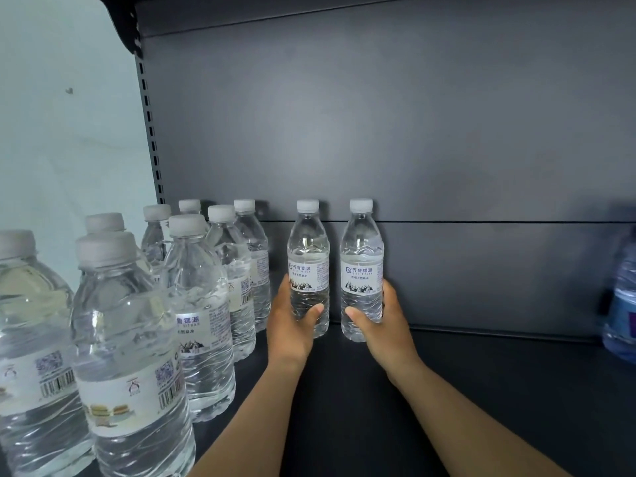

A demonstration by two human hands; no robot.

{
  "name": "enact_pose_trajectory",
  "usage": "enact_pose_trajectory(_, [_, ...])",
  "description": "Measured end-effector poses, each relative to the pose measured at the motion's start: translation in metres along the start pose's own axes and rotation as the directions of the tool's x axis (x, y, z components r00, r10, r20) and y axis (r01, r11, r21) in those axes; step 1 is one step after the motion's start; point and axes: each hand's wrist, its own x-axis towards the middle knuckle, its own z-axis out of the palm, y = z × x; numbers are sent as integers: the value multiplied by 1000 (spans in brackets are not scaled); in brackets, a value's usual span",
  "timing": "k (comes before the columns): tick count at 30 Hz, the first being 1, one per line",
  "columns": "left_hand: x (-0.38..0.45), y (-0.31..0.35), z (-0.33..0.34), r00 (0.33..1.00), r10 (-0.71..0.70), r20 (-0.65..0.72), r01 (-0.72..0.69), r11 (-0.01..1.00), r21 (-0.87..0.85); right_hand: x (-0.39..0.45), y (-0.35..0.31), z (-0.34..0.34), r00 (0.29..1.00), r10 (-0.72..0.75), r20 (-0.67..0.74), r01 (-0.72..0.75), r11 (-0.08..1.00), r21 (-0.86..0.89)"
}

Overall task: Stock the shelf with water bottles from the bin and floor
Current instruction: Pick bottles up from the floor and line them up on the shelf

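- A pale wall [69, 132] fills the far left; a slotted upright [148, 108] of the shelving unit runs down beside it.
- A group of stocked bottles [203, 304] stands upright on the left part of the dark shelf [481, 390], in rows running from the front edge to the back panel [378, 115]. All carry white caps and paper labels; several labels show barcodes.
- The left hand [292, 321] grips the left bottle [308, 256] around its lower body. The thumb lies across the front below the label, and the fingers wrap round the far side, clamped on the bottle.
- The left bottle is upright, near the back panel, just right of the stocked group and apart from it. Whether its base touches the shelf cannot be told.
- The right bottle [361, 263] stands upright just beside the left bottle, with a narrow gap between them. Its label faces the camera and shows blue characters above a mountain graphic.
- The right hand [382, 325] grips the right bottle around its lower body. The thumb crosses the front below the label, and the fingers curl round the right side, clamped on the bottle.
- A blue-tinted bottle [623, 297] sits at the far right edge of the shelf, well apart from the held pair; it is blurred and partly cut off.
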Motion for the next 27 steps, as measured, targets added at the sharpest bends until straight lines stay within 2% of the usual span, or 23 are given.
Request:
enact_pose_trajectory(8, [-1,2,1,1000,6,-28,-5,1000,13,3,2,1,1000,-1,-31,1,1000,-10])
enact_pose_trajectory(13, [-2,3,0,999,-40,-29,41,998,53,1,1,1,999,2,-49,-3,999,-36])
enact_pose_trajectory(18, [-6,7,-1,996,-92,-9,92,975,200,-9,-5,-5,994,93,-58,-98,991,-95])
enact_pose_trajectory(21, [-20,17,-4,992,-120,38,101,940,327,-22,-15,-22,991,136,1,-133,970,-203])
enact_pose_trajectory(25, [-42,36,-12,974,-188,123,112,881,460,-37,-30,-66,993,78,90,-29,890,-455])
enact_pose_trajectory(27, [-52,49,-16,966,-172,193,39,833,551,-49,-39,-91,985,71,158,29,831,-556])
